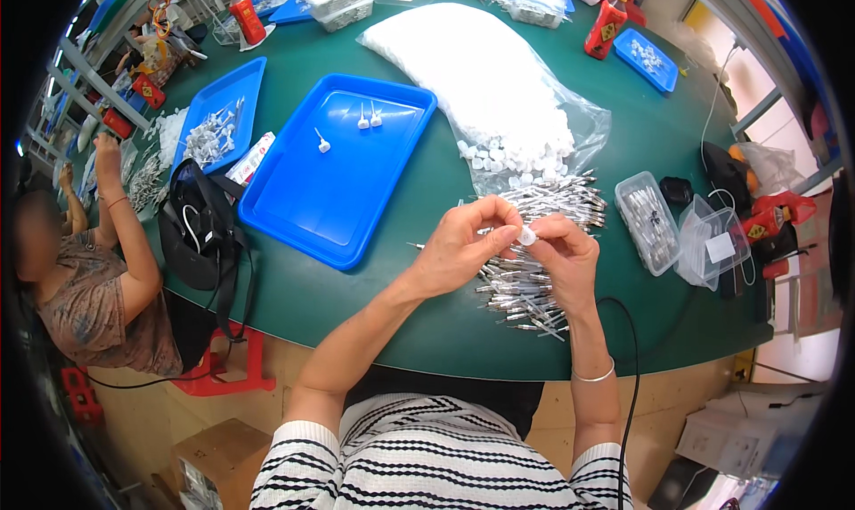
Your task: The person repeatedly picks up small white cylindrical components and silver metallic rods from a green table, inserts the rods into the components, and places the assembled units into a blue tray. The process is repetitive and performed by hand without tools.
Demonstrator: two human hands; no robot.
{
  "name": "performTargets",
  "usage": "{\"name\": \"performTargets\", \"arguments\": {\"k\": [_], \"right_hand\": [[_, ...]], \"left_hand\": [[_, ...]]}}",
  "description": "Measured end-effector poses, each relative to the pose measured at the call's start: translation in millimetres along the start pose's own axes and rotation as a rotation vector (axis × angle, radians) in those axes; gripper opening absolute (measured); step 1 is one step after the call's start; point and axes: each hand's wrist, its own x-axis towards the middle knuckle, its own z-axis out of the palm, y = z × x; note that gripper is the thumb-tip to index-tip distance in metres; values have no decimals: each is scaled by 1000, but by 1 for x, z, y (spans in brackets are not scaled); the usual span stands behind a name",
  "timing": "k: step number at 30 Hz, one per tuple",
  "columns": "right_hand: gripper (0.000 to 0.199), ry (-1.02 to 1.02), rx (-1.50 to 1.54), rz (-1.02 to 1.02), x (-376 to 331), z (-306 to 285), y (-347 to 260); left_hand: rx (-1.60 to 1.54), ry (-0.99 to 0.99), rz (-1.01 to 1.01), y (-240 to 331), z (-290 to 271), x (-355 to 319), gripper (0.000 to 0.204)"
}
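Observation:
Over the pile of slim silvery-white tubes (512, 287), my two hands meet fingertip to fingertip. A small white plastic cap (527, 236) shows between them, pinched in the thumb and fingers of my right hand (568, 253). My left hand (465, 245) is closed in a pinch against the cap's left side; whatever lies inside its fingers is hidden. Just beyond the hands, loose white caps (525, 154) spill from the mouth of a large clear bag (472, 65). A large blue tray (334, 185) to the left holds three capped pieces with thin stems (323, 143).
A black bag (200, 234) and a smaller blue tray (214, 122) of capped pieces lie left. At right stand a clear box of tubes (647, 225) and empty clear boxes (715, 243). Red bottles (606, 24) stand farther back. A co-worker (107, 269) sits at left.

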Motion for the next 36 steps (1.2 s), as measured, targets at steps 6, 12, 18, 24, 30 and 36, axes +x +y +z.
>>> {"name": "performTargets", "arguments": {"k": [6, 12, 18, 24, 30, 36], "right_hand": [[16, -47, -4, -14, 0, -2, -2], [14, -47, 15, 63, 0, -2, -5], [12, -31, 1, 69, 0, -2, -6], [13, -28, 33, 22, 0, 0, -5], [12, -20, 50, 15, 0, 0, -2], [11, -2, 41, 3, 0, 0, -3]], "left_hand": [[110, -18, -34, 8, 0, -1, 10], [104, 6, 8, 4, 1, -2, 10], [337, 50, 101, 3, 4, 0, 10], [186, 55, 59, 2, 5, -1, 9], [259, 91, 139, -2, 5, 0, 9], [199, 145, 101, -2, 5, 1, 12]]}}
